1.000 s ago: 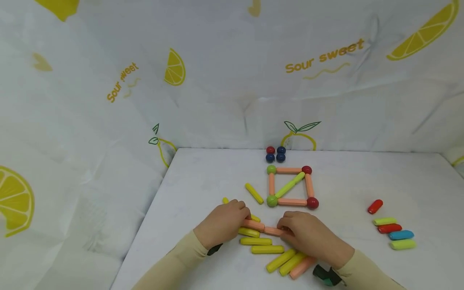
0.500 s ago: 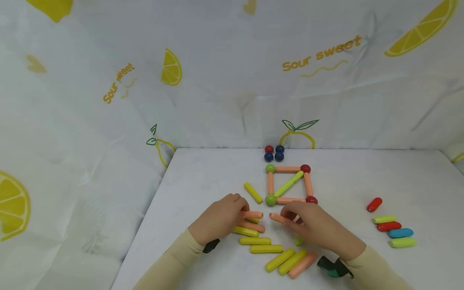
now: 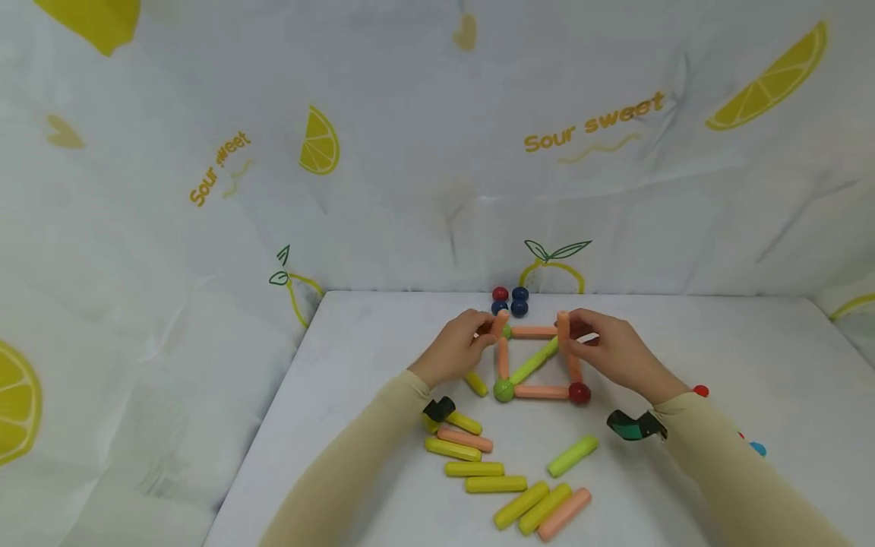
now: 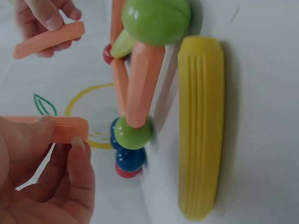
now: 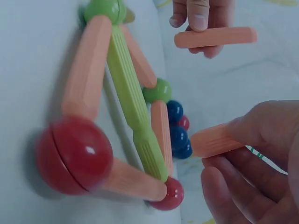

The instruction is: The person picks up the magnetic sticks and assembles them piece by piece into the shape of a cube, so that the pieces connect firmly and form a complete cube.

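Observation:
My left hand [image 3: 461, 349] pinches an orange magnetic rod [image 4: 70, 129] between thumb and fingers, held on end over the far left green ball [image 4: 133, 132]. Over the far right corner, my right hand [image 3: 618, 353] pinches a second orange magnetic rod [image 5: 215, 140], also upright. Below both lies a flat square of orange rods [image 3: 540, 392] with green balls at its left corners and red balls at its right ones, such as the near red ball [image 3: 579, 393]. A lime diagonal rod [image 3: 535, 361] crosses it. In the wrist views both held rods are raised above the square.
Beyond the square sit blue balls [image 3: 519, 308] and a red ball [image 3: 500, 293]. A yellow rod [image 4: 201, 126] lies left of it. Nearer are several yellow rods [image 3: 497, 484], loose orange rods [image 3: 565, 514] and a lime rod [image 3: 573, 456]. My right sleeve partly hides a blue piece [image 3: 757, 449].
Both hands first held two orange rods end to end near the yellow ones, then drew them apart. They have moved away from me to the square's far corners, turning the rods upright.

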A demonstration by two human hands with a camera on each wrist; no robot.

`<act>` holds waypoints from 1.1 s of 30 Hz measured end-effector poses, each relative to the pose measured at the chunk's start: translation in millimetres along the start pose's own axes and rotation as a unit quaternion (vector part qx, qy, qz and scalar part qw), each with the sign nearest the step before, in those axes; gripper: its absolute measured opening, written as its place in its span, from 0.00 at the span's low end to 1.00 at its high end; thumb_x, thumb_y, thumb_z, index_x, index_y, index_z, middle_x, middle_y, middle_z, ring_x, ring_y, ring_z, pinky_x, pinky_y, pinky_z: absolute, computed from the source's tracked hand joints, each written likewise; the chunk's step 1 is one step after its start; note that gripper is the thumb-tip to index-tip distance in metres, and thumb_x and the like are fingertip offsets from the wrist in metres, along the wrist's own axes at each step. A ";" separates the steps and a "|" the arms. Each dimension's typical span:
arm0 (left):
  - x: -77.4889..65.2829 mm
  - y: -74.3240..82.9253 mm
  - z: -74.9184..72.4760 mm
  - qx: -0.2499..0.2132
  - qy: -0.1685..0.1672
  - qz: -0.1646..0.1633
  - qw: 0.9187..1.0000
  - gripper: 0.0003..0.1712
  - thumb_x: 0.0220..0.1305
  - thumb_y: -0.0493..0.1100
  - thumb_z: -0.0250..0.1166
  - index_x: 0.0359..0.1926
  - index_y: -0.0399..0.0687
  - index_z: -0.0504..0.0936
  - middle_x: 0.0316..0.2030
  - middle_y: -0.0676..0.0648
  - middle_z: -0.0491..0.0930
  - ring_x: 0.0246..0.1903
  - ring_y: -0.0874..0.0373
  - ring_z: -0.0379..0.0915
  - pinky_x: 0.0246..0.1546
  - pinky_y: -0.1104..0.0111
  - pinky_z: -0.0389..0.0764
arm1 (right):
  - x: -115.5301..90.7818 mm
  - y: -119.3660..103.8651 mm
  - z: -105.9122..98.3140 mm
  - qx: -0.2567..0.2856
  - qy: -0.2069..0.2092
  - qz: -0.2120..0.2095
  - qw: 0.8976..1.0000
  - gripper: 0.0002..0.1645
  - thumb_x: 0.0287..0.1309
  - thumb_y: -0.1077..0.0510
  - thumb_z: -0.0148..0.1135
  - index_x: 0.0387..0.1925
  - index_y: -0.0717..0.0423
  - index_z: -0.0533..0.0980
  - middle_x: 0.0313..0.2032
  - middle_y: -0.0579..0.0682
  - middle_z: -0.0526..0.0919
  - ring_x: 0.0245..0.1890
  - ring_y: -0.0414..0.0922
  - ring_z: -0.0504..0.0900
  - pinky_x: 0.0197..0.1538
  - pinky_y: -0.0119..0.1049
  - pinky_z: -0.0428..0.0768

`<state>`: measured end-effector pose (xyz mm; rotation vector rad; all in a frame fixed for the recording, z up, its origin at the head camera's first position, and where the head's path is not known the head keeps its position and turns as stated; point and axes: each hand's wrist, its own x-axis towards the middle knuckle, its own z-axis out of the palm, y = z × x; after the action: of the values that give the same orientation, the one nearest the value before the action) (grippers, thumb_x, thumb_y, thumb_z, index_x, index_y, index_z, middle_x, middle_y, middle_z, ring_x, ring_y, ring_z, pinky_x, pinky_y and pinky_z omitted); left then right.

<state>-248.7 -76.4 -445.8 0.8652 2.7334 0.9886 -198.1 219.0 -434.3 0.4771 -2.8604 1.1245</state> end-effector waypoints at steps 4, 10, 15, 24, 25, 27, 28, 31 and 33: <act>22.3 -7.3 7.1 -0.030 0.033 -0.032 0.999 0.15 0.83 0.47 0.61 0.63 0.49 0.80 0.55 0.50 0.84 0.55 0.58 0.82 0.59 0.69 0.83 | 16.0 11.8 -1.8 -0.001 0.028 0.012 1.000 0.17 0.72 0.58 0.70 0.59 0.58 0.81 0.51 0.56 0.90 0.55 0.56 0.88 0.57 0.56 0.88; 39.5 -12.1 12.4 -0.047 0.046 -0.042 0.997 0.15 0.82 0.48 0.62 0.62 0.51 0.81 0.54 0.50 0.87 0.55 0.58 0.84 0.59 0.69 0.84 | 30.6 21.1 0.6 0.004 0.047 0.033 0.998 0.15 0.74 0.58 0.68 0.57 0.59 0.79 0.51 0.59 0.89 0.55 0.58 0.88 0.58 0.59 0.87; 45.7 -16.7 15.4 -0.047 0.041 -0.043 0.997 0.14 0.81 0.48 0.62 0.61 0.50 0.81 0.52 0.51 0.87 0.52 0.60 0.84 0.56 0.70 0.84 | 35.3 25.1 3.0 0.000 0.050 0.039 0.998 0.17 0.74 0.58 0.68 0.59 0.60 0.79 0.51 0.60 0.90 0.55 0.59 0.88 0.59 0.60 0.87; 46.6 -16.3 16.7 -0.042 0.029 -0.049 0.997 0.18 0.82 0.48 0.61 0.66 0.49 0.80 0.56 0.50 0.87 0.55 0.58 0.84 0.57 0.69 0.84 | 35.4 30.4 3.7 -0.014 0.054 0.049 0.997 0.19 0.73 0.58 0.70 0.60 0.61 0.78 0.52 0.62 0.90 0.55 0.62 0.88 0.57 0.62 0.86; 46.5 -15.6 16.7 -0.041 0.028 -0.051 0.997 0.19 0.82 0.48 0.61 0.67 0.49 0.79 0.57 0.50 0.87 0.56 0.58 0.84 0.58 0.69 0.84 | 35.0 30.9 3.6 -0.016 0.053 0.050 0.997 0.20 0.73 0.58 0.70 0.60 0.61 0.78 0.53 0.63 0.90 0.55 0.63 0.88 0.57 0.62 0.86; 46.8 -15.1 17.4 -0.039 0.026 -0.056 0.997 0.20 0.82 0.48 0.61 0.67 0.49 0.79 0.57 0.50 0.87 0.56 0.58 0.83 0.58 0.69 0.84 | 34.3 31.6 3.7 -0.016 0.052 0.054 0.997 0.20 0.73 0.57 0.70 0.60 0.60 0.78 0.53 0.63 0.90 0.55 0.64 0.88 0.56 0.62 0.86; 47.1 -14.9 17.7 -0.038 0.026 -0.057 0.997 0.19 0.82 0.49 0.61 0.67 0.49 0.79 0.57 0.50 0.87 0.56 0.58 0.83 0.58 0.70 0.84 | 34.3 32.0 3.8 -0.015 0.050 0.057 0.997 0.20 0.73 0.56 0.70 0.60 0.60 0.78 0.53 0.63 0.90 0.56 0.64 0.88 0.57 0.62 0.86; 48.2 -15.7 19.2 -0.034 0.025 -0.059 0.997 0.17 0.82 0.48 0.62 0.64 0.50 0.80 0.56 0.50 0.87 0.56 0.58 0.83 0.57 0.70 0.84 | 34.5 33.8 4.4 -0.012 0.042 0.067 0.997 0.20 0.74 0.55 0.69 0.60 0.60 0.78 0.53 0.62 0.90 0.57 0.63 0.87 0.58 0.62 0.86; 48.8 -16.3 20.2 -0.031 0.024 -0.060 0.997 0.16 0.82 0.48 0.62 0.63 0.50 0.81 0.56 0.51 0.87 0.55 0.58 0.83 0.57 0.70 0.84 | 34.8 35.5 4.6 -0.011 0.035 0.073 0.997 0.21 0.75 0.53 0.68 0.60 0.61 0.78 0.53 0.62 0.90 0.58 0.63 0.87 0.58 0.62 0.85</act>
<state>-291.3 -48.6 -467.4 0.6678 2.7402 1.0779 -241.3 231.0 -456.4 0.2242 -2.8826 1.1037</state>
